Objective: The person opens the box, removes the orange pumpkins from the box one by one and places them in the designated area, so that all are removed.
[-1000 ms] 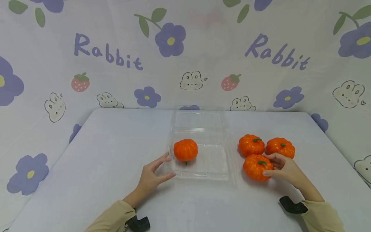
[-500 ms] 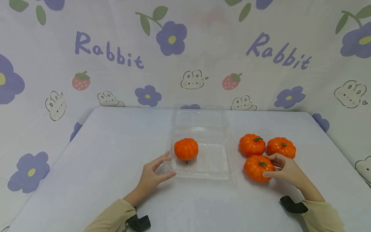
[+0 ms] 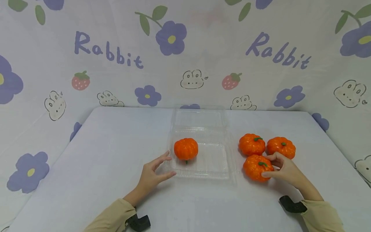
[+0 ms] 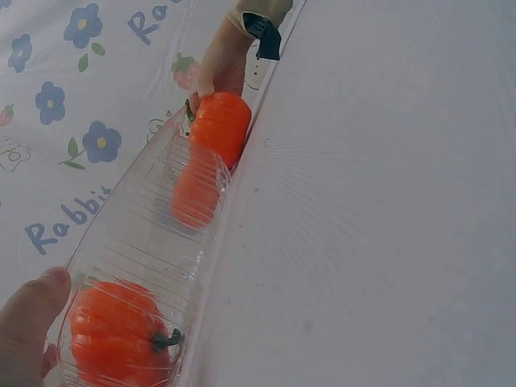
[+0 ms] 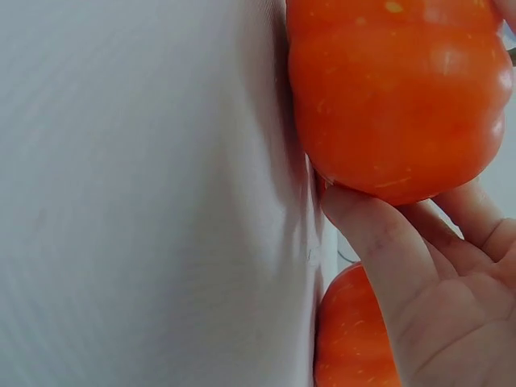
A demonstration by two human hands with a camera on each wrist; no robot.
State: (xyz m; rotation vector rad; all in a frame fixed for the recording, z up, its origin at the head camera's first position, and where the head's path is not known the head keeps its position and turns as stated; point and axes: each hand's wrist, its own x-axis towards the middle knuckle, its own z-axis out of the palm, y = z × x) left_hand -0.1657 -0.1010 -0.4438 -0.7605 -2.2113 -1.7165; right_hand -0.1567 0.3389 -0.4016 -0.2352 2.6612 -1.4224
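Note:
A clear plastic clamshell box [image 3: 214, 161] lies with its lid raised at the back. Inside its left half sits an orange toy pumpkin [image 3: 186, 149], its green stem facing the front edge. My left hand [image 3: 152, 174] rests by the box's left side, thumb and fingers spread along the wall; the left wrist view has the thumb [image 4: 36, 306] at the rim. To the right of the box, my right hand [image 3: 285, 169] grips the front pumpkin [image 3: 256, 169] from its right side, between thumb and fingers. This pumpkin [image 5: 395, 97] fills the upper part of the right wrist view.
Two more pumpkins, one at back left [image 3: 250, 145] and one at back right [image 3: 281, 146], stand right behind the gripped one, close together. All lie on a white table [image 3: 116, 135]. A cloth backdrop [image 3: 208, 48] with rabbits and flowers rises behind.

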